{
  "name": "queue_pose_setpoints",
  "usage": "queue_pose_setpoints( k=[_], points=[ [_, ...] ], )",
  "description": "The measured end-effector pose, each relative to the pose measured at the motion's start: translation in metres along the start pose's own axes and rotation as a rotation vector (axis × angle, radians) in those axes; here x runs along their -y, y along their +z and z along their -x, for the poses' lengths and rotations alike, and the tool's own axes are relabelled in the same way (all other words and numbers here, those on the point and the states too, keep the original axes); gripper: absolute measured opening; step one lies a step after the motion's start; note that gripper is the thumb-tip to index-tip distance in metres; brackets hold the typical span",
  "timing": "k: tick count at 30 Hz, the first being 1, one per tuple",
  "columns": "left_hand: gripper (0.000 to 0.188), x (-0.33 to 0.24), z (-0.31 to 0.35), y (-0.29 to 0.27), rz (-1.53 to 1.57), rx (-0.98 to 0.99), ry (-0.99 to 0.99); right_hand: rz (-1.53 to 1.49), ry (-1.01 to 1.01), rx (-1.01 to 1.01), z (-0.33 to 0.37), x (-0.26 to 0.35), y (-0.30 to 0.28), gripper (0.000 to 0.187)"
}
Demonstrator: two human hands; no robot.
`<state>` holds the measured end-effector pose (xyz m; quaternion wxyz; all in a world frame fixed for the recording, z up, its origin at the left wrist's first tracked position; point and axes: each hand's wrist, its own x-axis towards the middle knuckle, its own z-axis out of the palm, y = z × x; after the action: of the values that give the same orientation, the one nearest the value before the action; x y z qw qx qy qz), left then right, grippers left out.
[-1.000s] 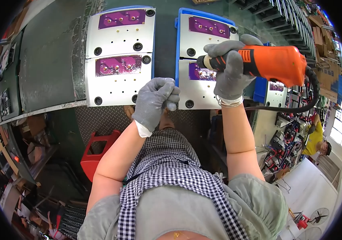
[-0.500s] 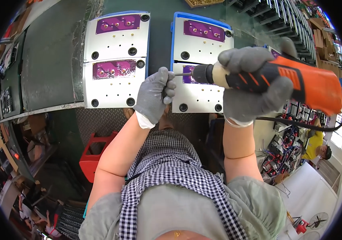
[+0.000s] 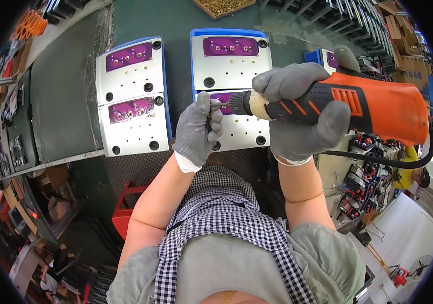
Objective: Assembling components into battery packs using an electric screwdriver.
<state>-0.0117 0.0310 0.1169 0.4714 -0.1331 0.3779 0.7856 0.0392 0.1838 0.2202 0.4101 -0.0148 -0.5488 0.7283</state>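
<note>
My right hand [image 3: 297,137], in a grey glove, is wrapped round an orange and black power drill [image 3: 396,109] held sideways, its bit pointing left. My left hand [image 3: 192,129], also gloved, is closed with its fingertips pinched at the end of the bit [image 3: 220,104]; whatever sits between them is too small to make out. Beneath the drill lies a silver metal panel [image 3: 244,133] with a purple circuit board [image 3: 221,97], partly covered by my hands and the tool. A second such panel [image 3: 226,70] adjoins its far side.
Two more silver panels, one farther [image 3: 125,83] and one nearer [image 3: 135,133], lie to the left on the green bench [image 3: 176,23]. A tray of small brass-coloured parts [image 3: 222,7] stands at the back. A black cable [image 3: 373,160] trails from the drill. A co-worker in yellow [image 3: 406,169] is far right.
The view has shifted, so the panels appear farther left and more of the brass-coloured parts tray shows. Both hands keep their hold, with the bit still at my left fingertips.
</note>
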Motion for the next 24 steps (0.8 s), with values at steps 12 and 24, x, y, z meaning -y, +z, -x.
queue_pose_setpoints(
  k=[12,24],
  points=[
    [0.037,-0.036,-0.063,0.014,-0.194,0.186,-0.278,0.410,-0.156,-0.310,-0.074,-0.065,-0.063,0.056],
    [0.026,-0.048,-0.106,0.013,-0.363,0.067,-0.292,0.615,-0.109,-0.375,-0.068,-0.093,-0.078,0.054]
  ],
)
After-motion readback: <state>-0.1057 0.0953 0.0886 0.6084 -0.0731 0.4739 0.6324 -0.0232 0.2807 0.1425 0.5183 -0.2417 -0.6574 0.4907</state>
